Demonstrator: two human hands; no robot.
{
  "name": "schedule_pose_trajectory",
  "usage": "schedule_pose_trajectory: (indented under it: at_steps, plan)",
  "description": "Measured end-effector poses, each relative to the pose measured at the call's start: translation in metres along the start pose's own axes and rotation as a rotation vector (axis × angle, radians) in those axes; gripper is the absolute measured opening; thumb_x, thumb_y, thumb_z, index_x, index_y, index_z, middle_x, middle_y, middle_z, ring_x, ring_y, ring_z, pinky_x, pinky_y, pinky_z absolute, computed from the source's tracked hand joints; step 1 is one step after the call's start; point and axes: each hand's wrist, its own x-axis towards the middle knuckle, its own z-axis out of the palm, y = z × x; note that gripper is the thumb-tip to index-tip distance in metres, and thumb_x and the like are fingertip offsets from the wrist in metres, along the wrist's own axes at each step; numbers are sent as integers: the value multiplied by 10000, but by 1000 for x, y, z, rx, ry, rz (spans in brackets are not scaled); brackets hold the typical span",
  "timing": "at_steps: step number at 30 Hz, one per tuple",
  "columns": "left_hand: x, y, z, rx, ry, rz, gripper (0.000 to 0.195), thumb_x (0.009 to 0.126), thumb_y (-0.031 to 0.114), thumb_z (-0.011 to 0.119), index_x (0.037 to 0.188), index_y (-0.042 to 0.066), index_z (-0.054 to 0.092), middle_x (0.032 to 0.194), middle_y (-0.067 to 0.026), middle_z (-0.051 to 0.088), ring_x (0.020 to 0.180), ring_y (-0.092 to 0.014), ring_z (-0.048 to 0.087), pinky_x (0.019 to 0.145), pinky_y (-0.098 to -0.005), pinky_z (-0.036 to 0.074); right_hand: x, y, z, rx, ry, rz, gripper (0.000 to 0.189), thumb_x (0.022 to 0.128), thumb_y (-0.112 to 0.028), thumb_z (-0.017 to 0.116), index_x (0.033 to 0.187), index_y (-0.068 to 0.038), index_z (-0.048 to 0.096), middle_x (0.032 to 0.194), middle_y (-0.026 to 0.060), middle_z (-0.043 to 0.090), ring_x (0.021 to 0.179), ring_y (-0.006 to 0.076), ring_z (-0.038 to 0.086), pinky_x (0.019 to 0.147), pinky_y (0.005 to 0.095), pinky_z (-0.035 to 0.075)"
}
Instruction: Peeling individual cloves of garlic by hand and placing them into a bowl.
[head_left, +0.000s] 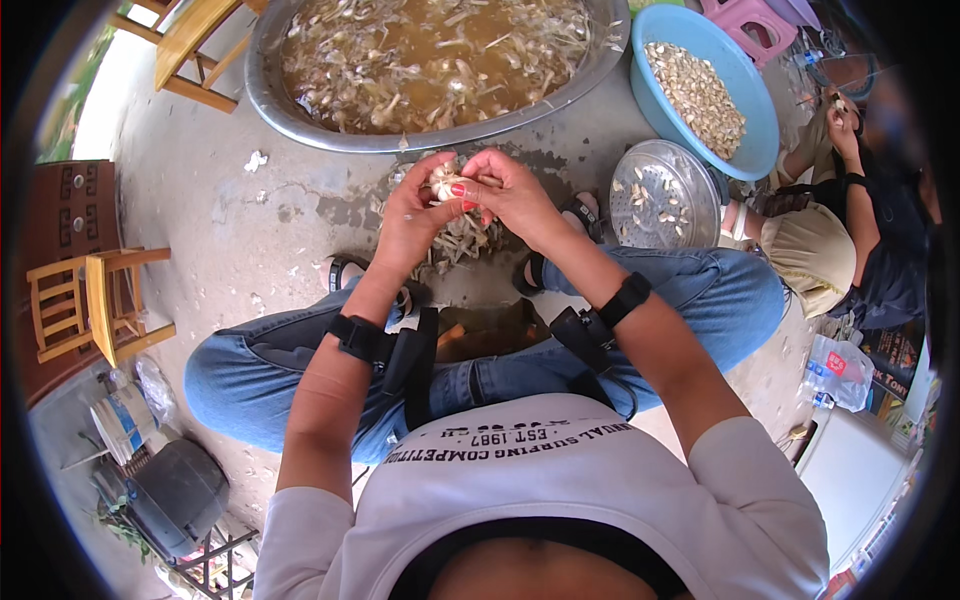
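A pale garlic bulb (445, 184) is held between my two hands, above the floor in front of my feet. My left hand (414, 206) grips it from the left, fingers curled round its far side. My right hand (504, 189) has its thumb pressed against the bulb's right side, with the fingers bent behind. Below the hands lies a heap of garlic skins and stalks (461, 244), partly covered by them. Just beyond stands a wide metal basin (352, 141) of brownish water with garlic bulbs and loose skins floating in it.
At the right, a perforated metal steamer tray (660, 225) carries a few cloves, beside a blue plastic basin (761, 127) of cloves. A co-worker's hand (844, 124) is at the far right, near a pink stool (757, 30). Wooden chairs (101, 300) stand at the left.
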Motion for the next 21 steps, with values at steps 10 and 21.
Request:
schedule_pose_trajectory:
  at_steps: [10, 21]
  plan:
    - [-1, 3, -4, -386, 28, 21, 507, 752, -64, 539, 1208, 109, 401, 1013, -18, 507, 893, -105, 500, 760, -237, 416, -5, -1, -12, 675, -112, 228, 180, 863, -206, 454, 880, -38, 517, 878, 74, 551, 860, 170, 551, 730, 333, 474]
    - [-5, 5, 12, 307, 76, 152, 452, 768, -3, 568, 1181, 81, 408, 981, -4, 512, 801, -75, 482, 669, -199, 407, -3, -3, 1, 250, 103, 313, 247, 784, -295, 608, 908, -120, 486, 760, -41, 488, 613, 37, 437, 538, 207, 382]
